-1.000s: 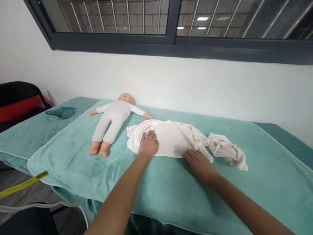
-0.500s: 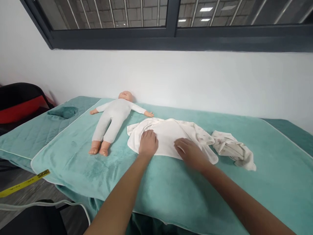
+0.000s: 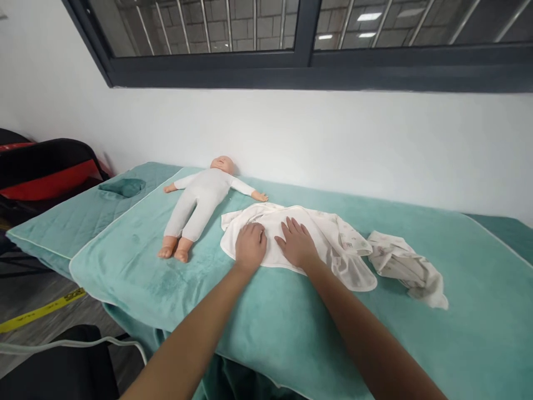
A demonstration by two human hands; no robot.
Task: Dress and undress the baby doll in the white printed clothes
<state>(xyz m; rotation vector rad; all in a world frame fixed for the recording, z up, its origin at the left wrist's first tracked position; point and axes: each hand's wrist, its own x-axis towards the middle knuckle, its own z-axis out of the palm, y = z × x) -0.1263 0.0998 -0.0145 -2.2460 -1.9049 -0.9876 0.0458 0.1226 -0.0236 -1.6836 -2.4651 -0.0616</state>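
Note:
A white baby garment (image 3: pixel 275 253) with a small print on its sleeve lies spread on the green bed cover. My left hand (image 3: pixel 250 244) rests on its left part, fingers lying on the cloth and a little bent. To the right of it, my right hand (image 3: pixel 296 242) presses flat on the middle of the garment with its fingers spread. A baby doll (image 3: pixel 206 194) in a white suit lies on its back to the left, arms out, one hand close to the garment. A crumpled printed cloth (image 3: pixel 406 264) sits to the right of the garment.
The green cover (image 3: pixel 137 266) drapes over the bed's front edge. A wall with a dark window frame (image 3: pixel 208 75) rises behind. Red and black chairs (image 3: pixel 54 172) stand at the far left, a black seat (image 3: pixel 62 366) at the lower left, and yellow tape (image 3: pixel 41 310) marks the floor.
My right hand has moved left on the garment, and its fingers have straightened and spread flat. My left hand stays about where it was. The view has shifted slightly.

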